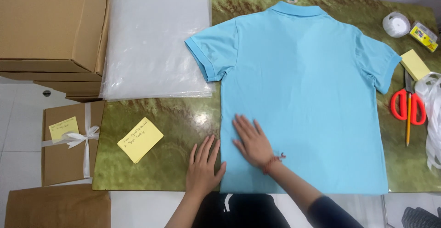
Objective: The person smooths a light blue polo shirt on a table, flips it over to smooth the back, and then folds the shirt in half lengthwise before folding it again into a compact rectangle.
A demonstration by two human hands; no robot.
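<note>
Hands first, nearest the lower edge: left hand (202,168), fingers spread and flat, palm down on the green marbled tabletop (174,117) with the thumb side touching the shirt's left hem edge; right hand (251,140), fingers spread and pressed flat on the lower left part of the shirt, a red cord at the wrist; neither pinches anything. Polo shirt (303,94), light blue, short-sleeved with ribbed cuffs and a folded collar, lying back-up and flat in the middle of the table, collar at the far edge, hem at the near edge. By its look a soft, light knit that drapes and creases readily, not fragile, likely to slide a little on the glossy top; best taken at the hem corners, side seams or shoulders. Left of the hands, a yellow note (140,139); beyond it, a stack of clear plastic bags (151,39), the shirt's left sleeve overlapping it. Right side: red-handled scissors (408,105) with a pencil across them, a yellow pad (415,64), a tape roll (396,24). Far left, cardboard boxes (46,21); on the floor, a ribboned parcel (69,140).
</note>
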